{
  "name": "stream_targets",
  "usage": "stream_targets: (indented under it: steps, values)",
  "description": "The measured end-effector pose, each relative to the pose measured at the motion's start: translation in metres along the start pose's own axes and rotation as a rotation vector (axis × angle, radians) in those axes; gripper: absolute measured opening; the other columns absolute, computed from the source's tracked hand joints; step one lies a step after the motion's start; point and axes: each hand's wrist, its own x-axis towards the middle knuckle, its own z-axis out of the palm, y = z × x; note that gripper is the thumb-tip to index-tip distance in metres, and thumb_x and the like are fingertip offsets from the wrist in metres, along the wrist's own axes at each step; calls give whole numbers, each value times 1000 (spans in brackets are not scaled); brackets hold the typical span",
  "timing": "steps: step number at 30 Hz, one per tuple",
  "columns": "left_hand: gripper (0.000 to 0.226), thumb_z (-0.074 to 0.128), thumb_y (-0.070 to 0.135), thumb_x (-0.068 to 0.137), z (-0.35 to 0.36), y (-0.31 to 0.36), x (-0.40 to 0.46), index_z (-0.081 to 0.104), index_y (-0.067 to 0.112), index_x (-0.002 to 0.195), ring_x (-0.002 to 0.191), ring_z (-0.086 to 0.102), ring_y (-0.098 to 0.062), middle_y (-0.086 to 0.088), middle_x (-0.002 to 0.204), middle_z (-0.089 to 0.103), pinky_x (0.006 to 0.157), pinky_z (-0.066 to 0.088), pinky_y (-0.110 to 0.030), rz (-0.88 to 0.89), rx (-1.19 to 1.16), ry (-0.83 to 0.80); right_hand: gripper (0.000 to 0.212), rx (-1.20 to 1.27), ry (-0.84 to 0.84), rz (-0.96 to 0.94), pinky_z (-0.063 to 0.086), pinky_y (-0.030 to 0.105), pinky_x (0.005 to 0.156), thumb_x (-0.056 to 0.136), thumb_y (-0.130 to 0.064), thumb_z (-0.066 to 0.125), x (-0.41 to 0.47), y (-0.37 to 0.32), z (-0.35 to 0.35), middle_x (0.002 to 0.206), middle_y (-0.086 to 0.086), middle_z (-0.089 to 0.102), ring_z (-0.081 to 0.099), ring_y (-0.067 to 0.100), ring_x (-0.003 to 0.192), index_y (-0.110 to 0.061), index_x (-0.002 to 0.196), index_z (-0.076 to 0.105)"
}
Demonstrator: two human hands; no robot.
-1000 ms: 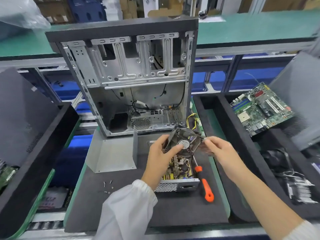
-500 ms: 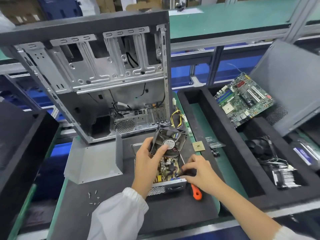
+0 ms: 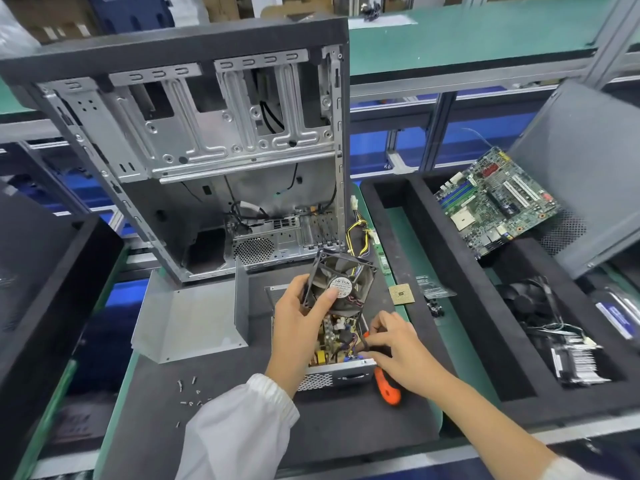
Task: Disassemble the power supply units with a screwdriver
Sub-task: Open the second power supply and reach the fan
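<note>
The right hand has dropped from the fan to, seemingly, pinch its wires at five o'clock inside the power supply, left hand gripping the fan for unplugging.

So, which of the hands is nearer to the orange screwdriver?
Right. The right hand lies over the screwdriver, at its shaft; the left hand is farther up-left, holding the fan.
</note>
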Motion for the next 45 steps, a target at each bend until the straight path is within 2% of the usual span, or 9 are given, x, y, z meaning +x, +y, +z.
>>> stream_targets:
  steps: [8,14,18,23,28,31,36,41,45]
  values:
    - [10,69,26,90,1,-3,1,65,29,98,88,68,-6,11,93,73,77,52,-16,30,50,35,15,-142,45,-5,27,26,90,84,-24,67,-1,-7,6,104,-7,55,44,16,106,-23,97,74]
    - [11,70,28,89,1,-5,2,65,29,99,89,68,-9,9,93,73,80,54,-28,19,73,9,29,-253,-18,-44,24,26,88,77,-8,54,4,-10,5,112,-5,54,40,18,111,-18,102,67]
    - [10,70,29,89,1,-7,3,64,27,97,85,67,-10,8,89,72,79,54,-30,9,101,21,18,-222,33,-87,26,26,83,79,-8,55,4,-9,6,96,-4,63,46,19,103,-15,87,69]
    - [12,70,32,88,2,-8,3,64,26,96,84,66,-11,7,87,71,79,55,-34,-24,149,28,18,-210,123,-229,34,21,64,50,-2,56,0,-13,1,65,-8,59,47,13,74,-16,58,65]
    - [14,70,34,87,0,-8,3,64,26,97,88,67,-14,7,90,71,85,55,-42,-24,149,30,18,70,182,-5,48,38,65,62,9,76,2,-7,11,70,-1,65,59,23,74,-8,65,71]
    - [12,71,32,88,1,-6,3,63,25,94,85,66,-16,5,86,70,83,54,-44,-20,160,34,21,71,180,-38,44,34,64,61,16,73,1,-10,15,69,4,62,57,27,71,-4,64,68]
    - [12,71,30,87,1,-7,2,64,24,94,85,66,-13,6,87,70,82,55,-39,-37,158,37,15,136,259,-15,31,20,67,65,13,59,-3,-16,17,68,6,57,45,11,74,-2,62,62]
    - [11,72,28,87,2,-8,3,64,26,93,82,66,-8,10,85,71,76,52,-25,-47,175,39,17,-30,167,-215,32,23,72,55,12,56,-3,-15,6,66,8,57,40,14,76,-2,63,63]
    - [11,73,27,87,3,-8,3,65,24,93,82,67,-9,8,85,71,77,54,-28,-57,157,33,15,67,251,-82,34,28,72,60,12,58,-4,-13,13,68,6,57,42,11,76,-3,64,61]
